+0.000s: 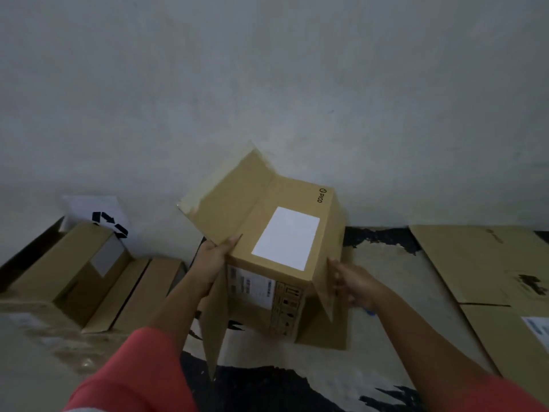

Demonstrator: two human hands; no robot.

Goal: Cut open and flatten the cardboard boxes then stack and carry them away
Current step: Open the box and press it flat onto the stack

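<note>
Box (pixel 261 215) lengthwise away, toward wall (pixel 267 84).

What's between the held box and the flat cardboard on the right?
Head view: just floor with black patches up to the flat cardboard; the right hand gripping the box flap overlaps it.

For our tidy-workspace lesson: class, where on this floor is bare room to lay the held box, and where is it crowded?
Bare floor lies between the held box and the flattened cardboard on the right; more lies nearer the person, in front of the box. The left is crowded with open boxes.
</note>
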